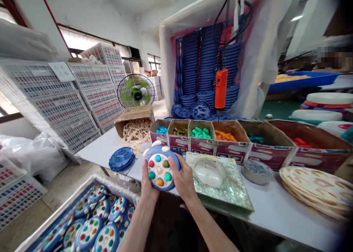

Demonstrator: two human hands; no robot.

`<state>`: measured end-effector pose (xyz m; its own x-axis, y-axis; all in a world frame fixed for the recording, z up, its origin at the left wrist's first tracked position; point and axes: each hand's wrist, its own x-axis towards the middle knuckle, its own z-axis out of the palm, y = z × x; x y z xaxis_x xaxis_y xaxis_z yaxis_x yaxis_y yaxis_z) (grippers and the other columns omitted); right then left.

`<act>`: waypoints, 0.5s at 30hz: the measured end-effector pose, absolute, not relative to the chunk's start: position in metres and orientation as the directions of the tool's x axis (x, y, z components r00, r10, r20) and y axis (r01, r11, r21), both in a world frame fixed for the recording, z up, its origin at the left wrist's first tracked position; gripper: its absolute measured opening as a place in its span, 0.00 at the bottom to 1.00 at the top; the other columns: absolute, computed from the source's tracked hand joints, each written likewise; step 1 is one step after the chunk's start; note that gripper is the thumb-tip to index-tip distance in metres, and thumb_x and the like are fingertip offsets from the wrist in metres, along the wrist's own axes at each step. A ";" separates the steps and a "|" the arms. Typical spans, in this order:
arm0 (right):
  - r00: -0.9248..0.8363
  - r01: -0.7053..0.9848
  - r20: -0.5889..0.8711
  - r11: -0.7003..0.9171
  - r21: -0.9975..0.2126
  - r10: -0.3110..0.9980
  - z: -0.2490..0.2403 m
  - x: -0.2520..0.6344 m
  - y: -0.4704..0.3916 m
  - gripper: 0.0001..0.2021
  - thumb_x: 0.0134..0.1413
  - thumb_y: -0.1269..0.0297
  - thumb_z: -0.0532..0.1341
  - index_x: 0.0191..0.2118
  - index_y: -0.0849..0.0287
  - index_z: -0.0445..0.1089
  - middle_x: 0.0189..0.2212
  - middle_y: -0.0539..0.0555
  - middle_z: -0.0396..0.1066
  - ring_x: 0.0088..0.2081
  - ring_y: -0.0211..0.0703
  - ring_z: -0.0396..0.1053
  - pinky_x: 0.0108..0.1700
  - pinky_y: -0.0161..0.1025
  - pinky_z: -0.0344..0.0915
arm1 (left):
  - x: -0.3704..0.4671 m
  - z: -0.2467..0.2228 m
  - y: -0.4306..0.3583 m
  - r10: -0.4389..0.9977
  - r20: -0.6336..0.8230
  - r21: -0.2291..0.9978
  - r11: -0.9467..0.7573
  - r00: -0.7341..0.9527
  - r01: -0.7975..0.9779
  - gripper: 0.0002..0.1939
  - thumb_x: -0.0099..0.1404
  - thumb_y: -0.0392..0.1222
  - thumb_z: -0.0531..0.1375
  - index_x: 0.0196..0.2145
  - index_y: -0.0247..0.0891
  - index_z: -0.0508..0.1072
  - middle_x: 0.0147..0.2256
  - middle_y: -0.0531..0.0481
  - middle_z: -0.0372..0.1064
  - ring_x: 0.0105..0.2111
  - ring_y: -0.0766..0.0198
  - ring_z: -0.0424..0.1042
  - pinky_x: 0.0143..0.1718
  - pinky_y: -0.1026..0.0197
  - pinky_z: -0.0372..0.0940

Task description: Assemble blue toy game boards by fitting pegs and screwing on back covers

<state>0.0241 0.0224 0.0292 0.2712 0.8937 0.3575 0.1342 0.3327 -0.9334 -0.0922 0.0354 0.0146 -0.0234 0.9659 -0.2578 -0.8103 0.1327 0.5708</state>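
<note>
A round blue toy point(160, 167) with a cream face, coloured buttons and small white ears is held upright above the table's front edge. My left hand point(149, 184) wraps round its left side. On its right side my right hand point(182, 175) grips it, the thumb lying on the face near the olive button. Behind the toy, beige pieces point(136, 130) spill from a tipped cardboard box. A small stack of blue discs point(121, 158) lies to the left. Similar finished-looking toys point(88, 231) fill a lined crate at the lower left.
Cardboard bins point(179, 141) of coloured parts line the table's back. An orange electric screwdriver point(221, 88) hangs above them. Right of my hands are a green box point(220, 197), a bowl of small metal parts point(257, 171) and cream discs point(320, 186). A fan point(136, 92) stands behind.
</note>
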 end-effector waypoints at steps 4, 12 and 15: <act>0.381 0.204 0.319 0.257 -0.945 0.868 0.015 0.011 0.023 0.28 0.64 0.41 0.51 0.54 0.58 0.72 0.46 0.60 0.79 0.46 0.54 0.76 0.46 0.44 0.69 | -0.086 0.005 0.028 0.954 -0.296 0.541 0.118 -0.057 -0.833 0.30 0.71 0.59 0.55 0.58 0.31 0.72 0.48 0.37 0.79 0.49 0.48 0.79 0.54 0.48 0.72; 0.289 0.324 0.241 0.142 -0.935 0.927 -0.017 0.001 0.010 0.33 0.58 0.36 0.52 0.49 0.59 0.76 0.44 0.64 0.80 0.48 0.64 0.75 0.48 0.51 0.68 | -0.102 -0.028 -0.015 0.929 -0.366 0.483 0.138 -0.057 -0.864 0.36 0.68 0.66 0.55 0.56 0.29 0.74 0.52 0.33 0.76 0.52 0.43 0.76 0.56 0.45 0.70; 0.136 0.249 0.116 0.079 -0.965 0.984 -0.027 -0.014 0.001 0.32 0.57 0.36 0.53 0.53 0.57 0.73 0.50 0.62 0.78 0.53 0.64 0.73 0.53 0.54 0.68 | -0.123 -0.042 -0.029 0.893 -0.422 0.511 0.090 -0.158 -0.855 0.34 0.68 0.64 0.57 0.57 0.32 0.73 0.53 0.35 0.76 0.52 0.44 0.76 0.56 0.45 0.70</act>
<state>-0.0143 0.0006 -0.0269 0.1361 0.9839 0.1158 0.2490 0.0792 -0.9653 -0.1233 -0.0292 -0.0417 -0.1582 0.8925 -0.4223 -0.8547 0.0903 0.5111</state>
